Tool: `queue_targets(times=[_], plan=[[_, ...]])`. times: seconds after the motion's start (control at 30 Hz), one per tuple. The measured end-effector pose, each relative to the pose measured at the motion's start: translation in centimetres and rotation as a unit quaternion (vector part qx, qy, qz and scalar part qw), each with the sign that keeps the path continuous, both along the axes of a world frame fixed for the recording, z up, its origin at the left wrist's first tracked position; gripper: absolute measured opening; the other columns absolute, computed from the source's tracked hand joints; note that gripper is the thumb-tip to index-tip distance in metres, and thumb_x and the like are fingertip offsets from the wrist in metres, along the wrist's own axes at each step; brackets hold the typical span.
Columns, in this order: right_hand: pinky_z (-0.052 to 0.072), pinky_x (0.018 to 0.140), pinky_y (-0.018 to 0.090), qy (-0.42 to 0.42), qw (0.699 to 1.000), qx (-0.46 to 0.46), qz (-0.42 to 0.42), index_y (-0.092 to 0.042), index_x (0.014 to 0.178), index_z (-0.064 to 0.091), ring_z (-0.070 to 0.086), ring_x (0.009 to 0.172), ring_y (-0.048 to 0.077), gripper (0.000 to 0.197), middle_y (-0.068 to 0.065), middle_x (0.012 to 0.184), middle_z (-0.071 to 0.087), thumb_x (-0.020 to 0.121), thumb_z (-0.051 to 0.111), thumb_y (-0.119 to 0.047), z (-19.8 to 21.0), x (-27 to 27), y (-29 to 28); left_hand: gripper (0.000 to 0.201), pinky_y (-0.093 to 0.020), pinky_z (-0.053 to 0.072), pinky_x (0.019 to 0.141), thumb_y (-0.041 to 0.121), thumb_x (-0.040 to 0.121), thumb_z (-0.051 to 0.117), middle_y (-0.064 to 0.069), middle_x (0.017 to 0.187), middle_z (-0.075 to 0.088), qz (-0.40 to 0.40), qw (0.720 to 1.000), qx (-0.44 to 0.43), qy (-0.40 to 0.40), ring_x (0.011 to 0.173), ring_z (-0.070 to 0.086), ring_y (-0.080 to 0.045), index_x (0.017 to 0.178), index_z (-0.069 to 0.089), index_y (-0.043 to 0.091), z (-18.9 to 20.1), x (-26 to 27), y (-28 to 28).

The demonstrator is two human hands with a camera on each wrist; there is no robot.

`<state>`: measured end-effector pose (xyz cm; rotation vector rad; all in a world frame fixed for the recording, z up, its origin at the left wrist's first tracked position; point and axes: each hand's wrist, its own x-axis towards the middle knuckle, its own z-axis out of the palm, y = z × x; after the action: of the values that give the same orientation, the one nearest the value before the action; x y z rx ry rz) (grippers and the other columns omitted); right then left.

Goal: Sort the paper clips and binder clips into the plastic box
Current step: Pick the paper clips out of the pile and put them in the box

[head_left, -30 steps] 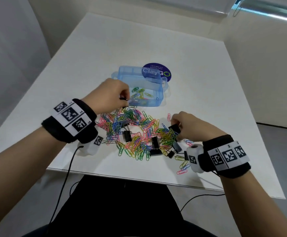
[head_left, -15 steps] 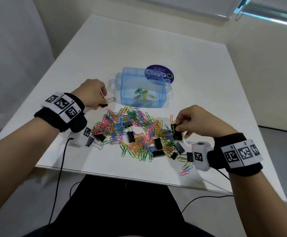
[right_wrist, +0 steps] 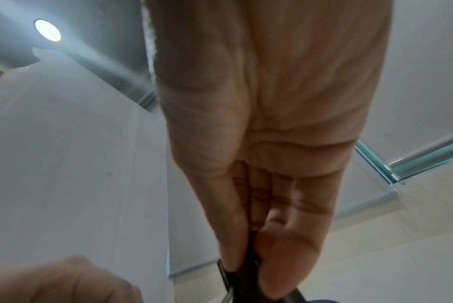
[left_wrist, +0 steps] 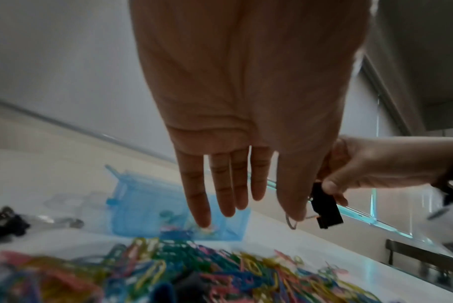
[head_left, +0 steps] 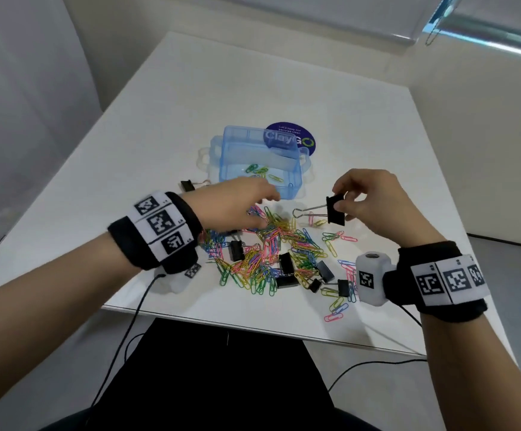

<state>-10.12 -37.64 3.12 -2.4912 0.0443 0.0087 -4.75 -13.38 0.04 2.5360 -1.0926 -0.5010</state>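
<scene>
A blue plastic box (head_left: 290,185) stands open on the white table (head_left: 191,104), with a few coloured paper clips (head_left: 262,172) inside. In front of it lies a pile of coloured paper clips (head_left: 271,247) mixed with several black binder clips (head_left: 285,262). My right hand (head_left: 374,200) pinches a black binder clip (head_left: 335,209) in the air to the right of the box, its wire handles pointing left. The same binder clip (left_wrist: 326,209) shows in the left wrist view. My left hand (head_left: 240,203) reaches over the pile with straight fingers (left_wrist: 220,190), holding nothing.
One black binder clip (head_left: 187,185) lies alone on the table left of the box. A round purple sticker (head_left: 296,135) sits behind the box. Loose paper clips (head_left: 335,312) lie near the table's front edge. Cables hang off that edge.
My left hand let go of a binder clip left of the box and moved right over the pile. My right hand lifted its binder clip up off the pile.
</scene>
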Motion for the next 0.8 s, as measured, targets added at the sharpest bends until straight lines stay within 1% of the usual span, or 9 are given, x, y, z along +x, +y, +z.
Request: queue_targets(times=[0.07,0.17,0.27,0.4,0.5,0.57,0.63,0.7,0.8], plan=[[0.05,0.058,0.024,0.014,1.0,0.016,-0.002,-0.01,0.09,0.068,0.064,0.057,0.026,0.016,0.008,0.074,0.063,0.078,0.066,0.001,0.1,-0.1,-0.5,0.058,-0.027,0.036,0.101,0.031,0.087,0.062,-0.001,0.138,0.045,-0.014,1.0,0.0,0.01,0.124,0.045,-0.017,0.139,0.038,0.018,-0.7,-0.3,-1.1],[0.052,0.057,0.018,0.015,0.998,0.053,0.004,-0.01,0.088,0.069,0.062,0.052,0.019,0.016,0.006,0.071,0.063,0.078,0.066,0.002,0.2,-0.2,-0.7,0.057,-0.024,0.037,0.094,0.033,0.088,0.061,-0.003,0.135,0.049,-0.003,1.0,-0.022,0.02,0.119,0.051,-0.017,0.138,0.04,0.015,-1.1,-0.4,-2.7],[0.052,0.055,0.02,-0.003,0.999,0.042,-0.026,-0.01,0.085,0.067,0.062,0.047,0.012,0.013,0.006,0.071,0.065,0.078,0.066,0.001,-0.3,0.2,-1.1,0.055,-0.03,0.041,0.097,0.035,0.089,0.059,-0.004,0.134,0.053,0.009,1.0,-0.011,0.018,0.119,0.052,-0.02,0.137,0.042,0.015,-1.5,-0.3,-3.4],[0.042,0.038,0.007,-0.004,0.992,0.023,-0.122,-0.006,0.085,0.063,0.057,0.035,-0.001,0.014,0.009,0.075,0.061,0.078,0.063,0.005,-1.7,1.8,-2.6,0.058,-0.039,0.037,0.108,0.036,0.09,0.056,-0.006,0.142,0.045,-0.052,0.995,0.084,0.014,0.13,0.043,-0.025,0.14,0.037,0.016,-2.3,-0.5,-3.3],[0.049,0.039,0.013,0.039,0.984,0.051,-0.168,0.002,0.096,0.063,0.06,0.039,0.009,0.018,0.01,0.076,0.058,0.078,0.064,0.006,-2.9,2.5,-3.3,0.043,-0.041,0.042,0.101,0.033,0.089,0.056,-0.006,0.135,0.051,-0.091,0.991,0.099,0.013,0.121,0.05,-0.026,0.129,0.053,0.015,-2.3,-0.7,-3.2],[0.056,0.05,0.023,0.059,0.98,0.027,-0.186,-0.001,0.105,0.06,0.061,0.058,0.023,0.03,0.011,0.092,0.056,0.076,0.069,0.001,-3.4,2.5,-3.7,0.037,-0.04,0.044,0.099,0.03,0.089,0.057,-0.004,0.131,0.054,-0.08,0.994,0.076,0.016,0.117,0.053,-0.024,0.123,0.057,0.016,-2.0,-0.7,-2.9],[0.055,0.063,0.034,0.084,0.975,-0.034,-0.205,-0.006,0.109,0.056,0.062,0.07,0.033,0.039,0.012,0.105,0.051,0.074,0.071,-0.001,-3.5,2.0,-3.9,0.04,-0.039,0.045,0.096,0.027,0.087,0.06,-0.003,0.127,0.055,-0.045,0.998,0.053,-0.002,0.114,0.053,-0.022,0.125,0.055,0.016,-1.6,-0.5,-2.4],[0.055,0.062,0.037,0.142,0.965,-0.076,-0.206,-0.004,0.101,0.054,0.065,0.073,0.036,0.033,0.015,0.105,0.052,0.073,0.07,0.003,-3.1,1.1,-3.7,0.044,-0.04,0.047,0.094,0.025,0.085,0.064,-0.004,0.123,0.055,-0.005,0.998,0.062,-0.034,0.111,0.054,-0.023,0.126,0.053,0.015,-1.4,0.0,-1.5],[0.061,0.066,0.041,0.254,0.949,-0.105,-0.155,-0.003,0.09,0.053,0.068,0.071,0.034,0.024,0.017,0.094,0.06,0.073,0.068,0.007,-3.4,0.0,-2.3,0.039,-0.041,0.052,0.083,0.026,0.082,0.067,-0.009,0.112,0.06,0.003,0.99,0.128,-0.062,0.1,0.059,-0.027,0.115,0.056,0.01,-1.5,0.5,-0.7]])
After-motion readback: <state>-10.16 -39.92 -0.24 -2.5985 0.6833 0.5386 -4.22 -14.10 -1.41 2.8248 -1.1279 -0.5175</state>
